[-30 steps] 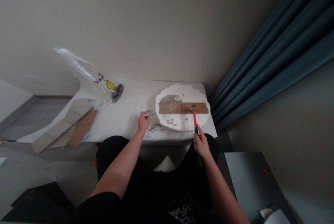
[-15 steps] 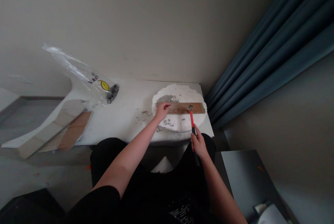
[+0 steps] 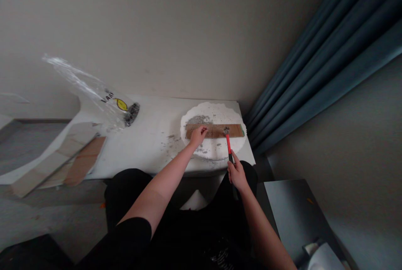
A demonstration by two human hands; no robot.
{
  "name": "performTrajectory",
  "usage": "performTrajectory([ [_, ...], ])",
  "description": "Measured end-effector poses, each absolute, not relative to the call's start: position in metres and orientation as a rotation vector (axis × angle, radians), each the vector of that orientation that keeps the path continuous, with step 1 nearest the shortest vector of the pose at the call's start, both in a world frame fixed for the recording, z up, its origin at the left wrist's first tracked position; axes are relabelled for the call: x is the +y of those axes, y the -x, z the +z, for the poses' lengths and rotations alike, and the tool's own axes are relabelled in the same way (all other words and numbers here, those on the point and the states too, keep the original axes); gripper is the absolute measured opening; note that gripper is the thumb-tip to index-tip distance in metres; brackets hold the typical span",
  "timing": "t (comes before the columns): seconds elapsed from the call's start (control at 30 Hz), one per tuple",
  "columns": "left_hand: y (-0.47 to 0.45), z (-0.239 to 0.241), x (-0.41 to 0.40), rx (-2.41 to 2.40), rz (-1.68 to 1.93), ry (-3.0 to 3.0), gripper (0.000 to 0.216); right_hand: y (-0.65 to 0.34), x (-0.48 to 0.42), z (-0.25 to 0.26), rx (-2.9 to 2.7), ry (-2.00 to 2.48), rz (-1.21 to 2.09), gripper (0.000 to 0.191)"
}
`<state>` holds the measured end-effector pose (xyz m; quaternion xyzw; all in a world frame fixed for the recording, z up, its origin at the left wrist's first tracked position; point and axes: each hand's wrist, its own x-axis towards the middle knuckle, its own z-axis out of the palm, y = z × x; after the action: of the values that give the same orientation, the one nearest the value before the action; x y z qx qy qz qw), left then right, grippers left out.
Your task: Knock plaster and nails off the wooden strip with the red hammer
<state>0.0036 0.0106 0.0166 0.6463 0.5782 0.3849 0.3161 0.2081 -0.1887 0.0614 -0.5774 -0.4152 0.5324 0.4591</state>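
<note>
My right hand (image 3: 238,173) is wrapped round the red and black handle of a hammer (image 3: 229,144). The hammer's head is over or on a brown wooden board (image 3: 235,131); contact cannot be made out. My left hand (image 3: 197,136) is at the left half of this board, its fingertips pinched together; anything between them is too small to name. Beneath the board spreads a white round mat with a wavy edge (image 3: 221,112). Grey crumbs (image 3: 201,119) are scattered along the board's left end and on the mat.
A clear plastic bag (image 3: 108,102) with dark bits at its bottom stands on the white tabletop (image 3: 153,119). Brown and greyish board pieces (image 3: 84,161) lie at the left edge. A blue curtain (image 3: 298,81) hangs at right, above a grey surface (image 3: 287,203).
My left hand has moved right along the board, toward its middle. The hammer stays at nearly the same spot on the board. The view has shifted slightly.
</note>
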Motion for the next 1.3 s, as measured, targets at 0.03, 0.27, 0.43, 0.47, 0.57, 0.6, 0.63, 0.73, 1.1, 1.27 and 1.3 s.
performTrajectory([
  [0.03, -0.004, 0.016, 0.011, 1.525, 1.010, -1.710, 0.016, -0.208, -0.189, 0.061, -1.025, 1.420, 1.308, 0.094],
  [0.27, -0.007, 0.012, 0.012, 1.537, 0.971, -1.734, 0.017, -0.208, -0.190, 0.058, -1.002, 1.415, 1.322, 0.096],
  [0.43, -0.008, 0.011, 0.013, 1.554, 0.954, -1.742, 0.017, -0.209, -0.190, 0.057, -1.005, 1.425, 1.313, 0.094],
  [0.47, -0.008, 0.011, 0.013, 1.558, 0.954, -1.748, 0.016, -0.209, -0.190, 0.057, -1.008, 1.424, 1.311, 0.094],
  [0.57, -0.009, 0.011, 0.013, 1.570, 0.951, -1.756, 0.016, -0.210, -0.190, 0.055, -1.024, 1.421, 1.298, 0.093],
  [0.6, -0.009, 0.010, 0.012, 1.571, 0.950, -1.757, 0.016, -0.210, -0.189, 0.055, -1.031, 1.421, 1.294, 0.092],
  [0.63, -0.009, 0.010, 0.012, 1.571, 0.949, -1.759, 0.015, -0.210, -0.189, 0.054, -1.038, 1.420, 1.292, 0.092],
  [0.73, -0.009, 0.009, 0.012, 1.568, 0.952, -1.773, 0.015, -0.209, -0.189, 0.054, -1.037, 1.411, 1.296, 0.093],
  [1.1, -0.010, 0.013, 0.009, 1.586, 0.926, -1.831, 0.015, -0.208, -0.191, 0.058, -1.008, 1.405, 1.308, 0.092],
  [1.27, -0.010, 0.018, 0.006, 1.599, 0.894, -1.888, 0.021, -0.204, -0.188, 0.072, -0.996, 1.433, 1.318, 0.091],
  [1.3, -0.010, 0.018, 0.005, 1.603, 0.897, -1.897, 0.024, -0.203, -0.188, 0.076, -0.991, 1.431, 1.321, 0.090],
])
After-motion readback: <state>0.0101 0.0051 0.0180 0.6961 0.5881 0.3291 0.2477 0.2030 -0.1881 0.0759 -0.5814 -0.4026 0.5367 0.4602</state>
